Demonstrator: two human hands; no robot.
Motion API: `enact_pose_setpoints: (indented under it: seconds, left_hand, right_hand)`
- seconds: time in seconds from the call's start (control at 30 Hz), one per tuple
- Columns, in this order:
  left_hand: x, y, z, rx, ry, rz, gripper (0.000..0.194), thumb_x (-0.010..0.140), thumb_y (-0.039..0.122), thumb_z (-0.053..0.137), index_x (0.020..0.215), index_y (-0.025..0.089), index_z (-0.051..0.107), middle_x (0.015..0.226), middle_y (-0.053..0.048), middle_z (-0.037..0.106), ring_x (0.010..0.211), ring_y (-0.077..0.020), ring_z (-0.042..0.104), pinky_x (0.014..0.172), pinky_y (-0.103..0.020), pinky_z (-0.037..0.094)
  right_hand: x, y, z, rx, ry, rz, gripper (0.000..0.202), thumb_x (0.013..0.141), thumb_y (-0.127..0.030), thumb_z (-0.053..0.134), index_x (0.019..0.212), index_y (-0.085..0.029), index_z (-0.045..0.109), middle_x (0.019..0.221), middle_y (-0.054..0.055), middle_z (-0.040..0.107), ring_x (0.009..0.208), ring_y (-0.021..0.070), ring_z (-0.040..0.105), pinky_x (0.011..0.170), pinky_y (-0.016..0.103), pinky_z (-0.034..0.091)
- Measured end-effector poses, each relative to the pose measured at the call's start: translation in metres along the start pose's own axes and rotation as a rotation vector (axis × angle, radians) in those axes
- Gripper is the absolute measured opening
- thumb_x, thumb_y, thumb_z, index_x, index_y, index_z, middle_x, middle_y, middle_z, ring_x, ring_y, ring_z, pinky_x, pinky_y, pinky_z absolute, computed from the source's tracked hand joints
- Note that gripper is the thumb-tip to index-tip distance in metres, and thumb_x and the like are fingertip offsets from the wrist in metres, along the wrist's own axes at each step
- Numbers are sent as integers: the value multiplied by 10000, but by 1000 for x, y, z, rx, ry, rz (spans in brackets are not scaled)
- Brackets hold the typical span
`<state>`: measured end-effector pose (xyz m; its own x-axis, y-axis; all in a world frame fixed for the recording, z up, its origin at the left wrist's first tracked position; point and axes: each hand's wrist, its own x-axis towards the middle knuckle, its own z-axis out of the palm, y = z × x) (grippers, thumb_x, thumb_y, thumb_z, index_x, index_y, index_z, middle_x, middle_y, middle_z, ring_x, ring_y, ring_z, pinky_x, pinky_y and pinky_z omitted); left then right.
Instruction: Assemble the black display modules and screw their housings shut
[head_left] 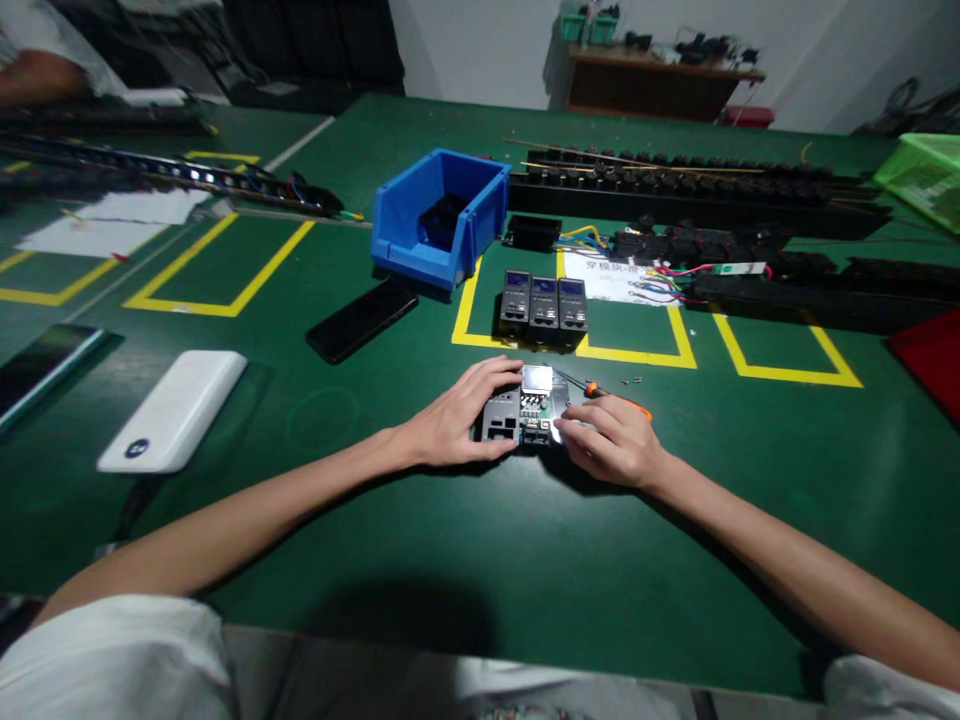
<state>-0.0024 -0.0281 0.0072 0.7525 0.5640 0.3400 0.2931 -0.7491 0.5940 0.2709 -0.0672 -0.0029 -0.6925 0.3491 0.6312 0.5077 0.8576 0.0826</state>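
Observation:
A small dark housing lies on the green table, and beside it a circuit board with a bright screen at its top shows its parts. My left hand is closed around the left side of the housing, thumb at the lower edge and fingers at the upper edge. At the board's right edge, my right hand pinches or touches a pale plate; its curled fingertips hide the contact. An orange-handled screwdriver lies just behind the right hand, with tiny screws past it.
Three dark modules stand behind the hands. A blue bin, a black phone and a white power bank are to the left. Black strips with wires run along the back right. A person's arm shows at far left.

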Motion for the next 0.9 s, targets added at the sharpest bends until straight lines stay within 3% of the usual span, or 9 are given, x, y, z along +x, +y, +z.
enact_pose_setpoints:
  seconds: [0.17,0.33,0.53,0.9]
  left_hand:
    - [-2,-2,2,-20,-1,-23,802,745,419,719,1415,235,318,1528,-171,296,1439,-351,273,1167,-582,272]
    - [-4,-3,3,-60,21,-77,1030,609,504,806,1442,234,265,1550,-194,180,1441,-399,235,1146,-607,293]
    - [-5,-3,2,-96,22,-105,1062,601,475,814,1449,240,219,1521,-191,233,1432,-389,256,1161,-605,274]
    - [-6,-3,-1,-192,23,-229,1085,607,435,816,1457,211,180,1467,-181,335,1358,-342,390,1147,-539,353]
  right_hand:
    - [1,-1,0,23,-27,-7,249,844,-156,630,1093,-142,627,941,105,716,758,179,607,645,323,487]
    - [3,-1,0,8,-54,48,257,847,-230,646,1087,-141,622,946,105,714,782,193,615,659,335,495]
    - [4,0,-1,18,-29,79,264,835,-301,666,1026,-129,604,885,112,704,775,204,611,662,336,510]
    - [4,4,-3,138,-73,116,183,824,-184,672,981,-128,597,791,85,676,687,171,581,608,296,488]
